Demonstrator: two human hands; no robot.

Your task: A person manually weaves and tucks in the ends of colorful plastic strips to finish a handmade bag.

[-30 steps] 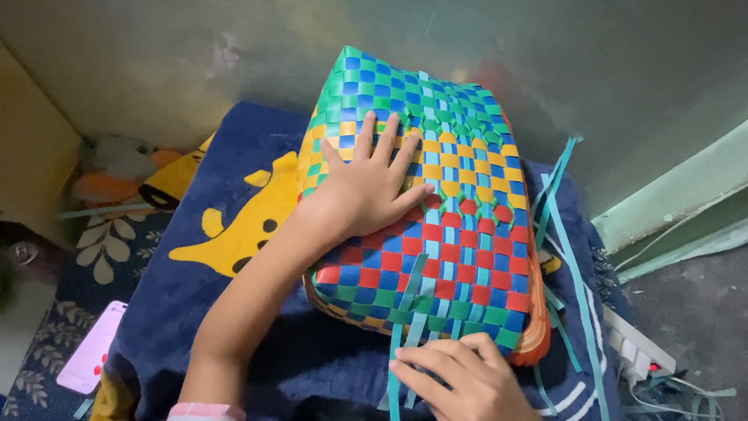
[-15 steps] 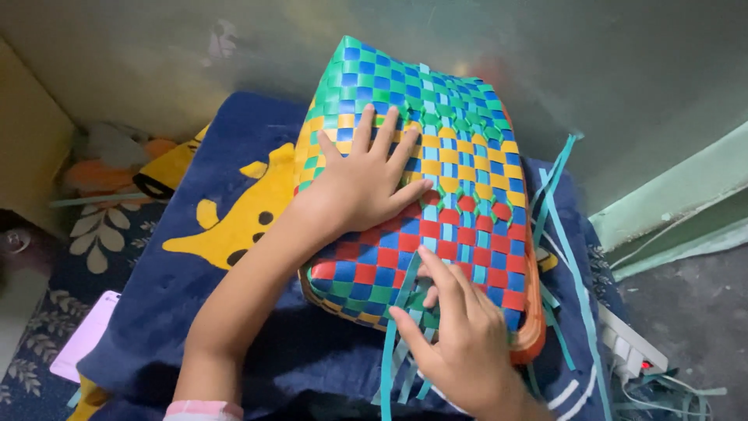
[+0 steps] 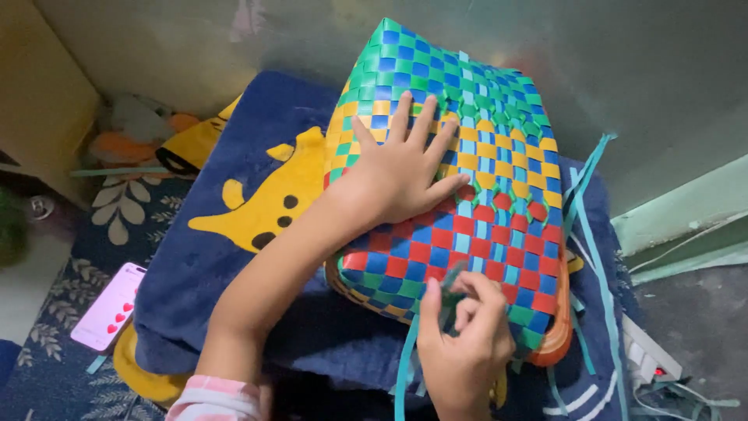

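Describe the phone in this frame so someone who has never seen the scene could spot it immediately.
Start at the dark blue blanket with the yellow cartoon figure, under the woven basket. Go to the blanket's lower left edge, where the floral rug shows. The phone lies flat there, partly beside the blanket; it is the only pale pink rectangle with small red hearts on it.

Home interior, floor level, corner of a lived-in room. A navy plush blanket (image 3: 234,257) with a yellow cartoon figure is lying over a floral-patterned rug (image 3: 47,366). A soft toy (image 3: 144,132) is sitting at 10 o'clock against a bare, scuffed wall (image 3: 187,39). A phone in a pink case (image 3: 109,306) is lying at 8 o'clock. A white power strip (image 3: 650,359) is trailing cables at 4 o'clock.
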